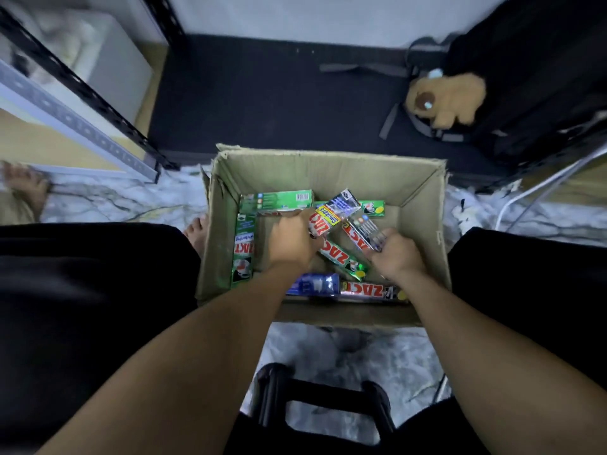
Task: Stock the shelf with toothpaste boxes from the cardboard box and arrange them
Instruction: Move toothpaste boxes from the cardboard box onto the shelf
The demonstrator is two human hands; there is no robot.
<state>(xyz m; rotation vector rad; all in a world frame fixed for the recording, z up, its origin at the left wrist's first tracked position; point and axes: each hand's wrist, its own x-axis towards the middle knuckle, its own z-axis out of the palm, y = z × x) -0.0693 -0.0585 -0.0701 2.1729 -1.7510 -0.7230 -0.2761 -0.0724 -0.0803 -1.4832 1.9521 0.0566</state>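
Note:
An open cardboard box (423, 192) stands on the floor between my knees, with several ZACT toothpaste boxes inside. My left hand (294, 239) reaches into it and grips a black and yellow "Smokers" toothpaste box (335, 210), lifted at a slant. My right hand (395, 254) grips another dark ZACT box (361, 233), also raised. Green boxes lie loose below: one (243, 249) along the left wall, one (276, 200) at the back, one (341, 261) under my hands. A blue box (315, 284) lies by the near wall. The shelf (75, 103) stands at the upper left.
A brown plush toy (446, 100) and a dark bag with straps sit at the upper right on a black mat (262, 93). White cables (538, 188) run at the right. A black stool frame (322, 395) is below me. My bare feet rest left of the box on marble-patterned flooring.

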